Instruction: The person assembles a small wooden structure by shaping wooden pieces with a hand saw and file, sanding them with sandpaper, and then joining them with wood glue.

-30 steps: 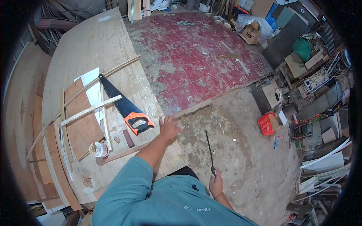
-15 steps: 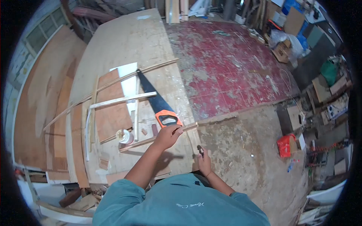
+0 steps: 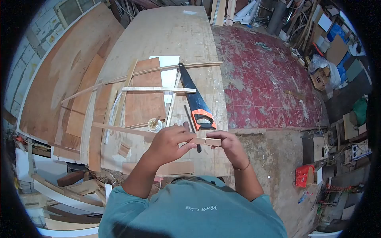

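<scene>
The wooden strip (image 3: 202, 141) lies across in front of you, above the near part of the plywood table (image 3: 174, 31); its middle is hidden behind your left hand (image 3: 168, 143), and a longer piece shows again to the left of it. You have that left hand partly closed, thumb and forefinger gripping the strip, the other fingers curled and hard to make out. Your right hand (image 3: 233, 148) is half open at the strip's right end, fingers bent against it; you cannot see its whole grip. A thin dark tool (image 3: 188, 114) passes beneath the strip, its middle covered, its handle showing on the near side. Just beyond your hands sits the orange-handled saw (image 3: 193, 93), its tip toward the far side. To the left stands the white tub (image 3: 155, 125), near your left hand.
</scene>
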Tool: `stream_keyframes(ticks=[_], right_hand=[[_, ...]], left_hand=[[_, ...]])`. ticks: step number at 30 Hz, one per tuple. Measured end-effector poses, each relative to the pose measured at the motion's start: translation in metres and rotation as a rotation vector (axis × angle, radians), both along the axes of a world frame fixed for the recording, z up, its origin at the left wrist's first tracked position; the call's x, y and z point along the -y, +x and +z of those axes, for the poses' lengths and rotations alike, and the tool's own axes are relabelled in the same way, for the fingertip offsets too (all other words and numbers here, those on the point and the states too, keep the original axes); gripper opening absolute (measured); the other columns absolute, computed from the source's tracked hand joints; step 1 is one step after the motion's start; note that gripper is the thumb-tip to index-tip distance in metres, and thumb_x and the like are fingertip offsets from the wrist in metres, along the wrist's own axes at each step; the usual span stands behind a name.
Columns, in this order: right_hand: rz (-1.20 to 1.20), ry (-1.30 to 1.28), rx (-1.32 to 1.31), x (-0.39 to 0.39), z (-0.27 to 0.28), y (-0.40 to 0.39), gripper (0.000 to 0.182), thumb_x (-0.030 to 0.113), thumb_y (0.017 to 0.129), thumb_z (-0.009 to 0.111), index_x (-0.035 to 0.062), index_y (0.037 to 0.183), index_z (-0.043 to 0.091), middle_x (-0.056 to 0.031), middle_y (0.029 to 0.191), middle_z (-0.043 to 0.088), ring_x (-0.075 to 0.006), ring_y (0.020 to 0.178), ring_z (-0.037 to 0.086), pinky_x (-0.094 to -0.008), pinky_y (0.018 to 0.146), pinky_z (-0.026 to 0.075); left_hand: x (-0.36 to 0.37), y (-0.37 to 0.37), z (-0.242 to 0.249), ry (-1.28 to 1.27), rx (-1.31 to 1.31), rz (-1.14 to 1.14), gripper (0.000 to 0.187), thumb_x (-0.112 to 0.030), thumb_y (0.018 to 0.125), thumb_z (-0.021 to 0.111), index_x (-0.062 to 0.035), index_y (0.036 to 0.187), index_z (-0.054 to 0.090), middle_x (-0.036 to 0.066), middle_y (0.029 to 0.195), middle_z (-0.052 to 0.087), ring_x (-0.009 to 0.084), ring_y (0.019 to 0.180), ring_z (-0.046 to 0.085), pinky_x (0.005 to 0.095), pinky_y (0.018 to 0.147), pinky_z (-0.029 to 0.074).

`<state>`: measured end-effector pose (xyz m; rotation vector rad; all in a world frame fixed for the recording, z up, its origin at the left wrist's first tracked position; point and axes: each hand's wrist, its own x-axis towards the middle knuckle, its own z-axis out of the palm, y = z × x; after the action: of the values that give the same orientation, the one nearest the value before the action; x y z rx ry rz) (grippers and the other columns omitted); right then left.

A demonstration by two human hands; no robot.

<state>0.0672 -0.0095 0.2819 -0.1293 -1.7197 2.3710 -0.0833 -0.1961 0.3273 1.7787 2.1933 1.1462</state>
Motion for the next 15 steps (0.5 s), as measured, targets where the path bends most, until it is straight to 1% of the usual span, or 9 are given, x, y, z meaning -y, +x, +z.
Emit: stream_keyframes(ticks=[1,2,3,5,6,7,10,12,15], right_hand=[[0.082,0.197,0.015,0.002,0.011,0.003,0.043,0.032,0.090,0.058,-0.0026,0.115,0.060,-0.0083,0.103,0.063,-0.0140,0.088,0.057,-0.0273,0.078,0.046],[-0.033,0.177,0.074,0.014,0.017,0.003,0.033,0.017,0.080,0.070,-0.0020,0.107,0.064,-0.0084,0.097,0.065,-0.0140,0.079,0.058,-0.0251,0.073,0.046],[-0.039,0.179,0.076,0.018,0.024,0.005,0.033,0.017,0.080,0.070,-0.0020,0.107,0.064,-0.0084,0.097,0.065,-0.0140,0.079,0.058,-0.0251,0.073,0.046],[-0.166,0.754,0.006,0.024,0.037,0.007,0.029,0.007,0.075,0.072,-0.0008,0.103,0.066,-0.0094,0.090,0.066,-0.0143,0.075,0.059,-0.0252,0.069,0.046],[-0.224,0.807,-0.062,0.028,0.040,0.007,0.028,0.004,0.073,0.074,0.0004,0.099,0.066,-0.0103,0.085,0.066,-0.0168,0.075,0.063,-0.0273,0.068,0.049],[-0.225,0.808,-0.060,0.031,0.041,0.007,0.028,0.004,0.073,0.074,0.0004,0.099,0.066,-0.0103,0.085,0.066,-0.0168,0.075,0.063,-0.0273,0.068,0.049],[-0.314,0.908,-0.236,0.038,0.044,0.006,0.029,0.004,0.070,0.077,0.0016,0.097,0.066,-0.0106,0.086,0.067,-0.0200,0.079,0.065,-0.0292,0.068,0.050],[-0.340,0.953,-0.254,0.041,0.046,0.007,0.031,0.003,0.067,0.078,0.0025,0.095,0.066,-0.0113,0.088,0.067,-0.0224,0.081,0.066,-0.0309,0.069,0.052],[-0.336,0.962,-0.224,0.043,0.049,0.006,0.031,0.005,0.067,0.079,0.0032,0.095,0.065,-0.0108,0.085,0.066,-0.0223,0.076,0.065,-0.0309,0.066,0.051]], left_hand=[[0.003,0.002,0.003,0.001,0.004,-0.006,0.023,-0.024,0.074,0.073,-0.0091,0.090,0.068,0.005,0.076,0.060,0.0255,0.070,0.059,0.0362,0.062,0.047],[0.006,0.003,0.007,0.010,-0.065,-0.009,0.022,-0.024,0.073,0.073,-0.0094,0.089,0.067,0.005,0.077,0.060,0.0251,0.071,0.059,0.0359,0.063,0.047],[0.008,0.005,0.012,0.019,-0.134,-0.011,0.021,-0.024,0.073,0.074,-0.0096,0.087,0.067,0.004,0.078,0.059,0.0246,0.071,0.059,0.0356,0.064,0.047],[0.012,0.010,0.022,0.010,-0.170,0.012,0.022,-0.023,0.073,0.073,-0.0104,0.089,0.066,0.004,0.079,0.059,0.0245,0.072,0.059,0.0359,0.065,0.046],[0.013,0.011,0.027,0.002,-0.209,0.042,0.022,-0.023,0.073,0.073,-0.0112,0.090,0.066,0.005,0.081,0.059,0.0243,0.073,0.059,0.0361,0.065,0.046],[0.014,0.013,0.032,0.002,-0.208,0.039,0.022,-0.023,0.073,0.073,-0.0112,0.090,0.066,0.005,0.081,0.059,0.0243,0.073,0.059,0.0361,0.065,0.046],[0.020,0.014,0.042,-0.123,-0.200,0.110,0.023,-0.022,0.075,0.071,-0.0106,0.094,0.063,0.006,0.082,0.057,0.0255,0.073,0.060,0.0382,0.064,0.047],[0.026,0.013,0.042,-0.280,-0.148,0.001,0.025,-0.022,0.077,0.069,-0.0095,0.096,0.061,0.008,0.084,0.056,0.0270,0.075,0.061,0.0399,0.063,0.047],[0.029,0.011,0.040,-0.240,-0.079,-0.059,0.024,-0.022,0.078,0.069,-0.0078,0.095,0.060,0.009,0.087,0.057,0.0282,0.074,0.061,0.0411,0.062,0.047]])
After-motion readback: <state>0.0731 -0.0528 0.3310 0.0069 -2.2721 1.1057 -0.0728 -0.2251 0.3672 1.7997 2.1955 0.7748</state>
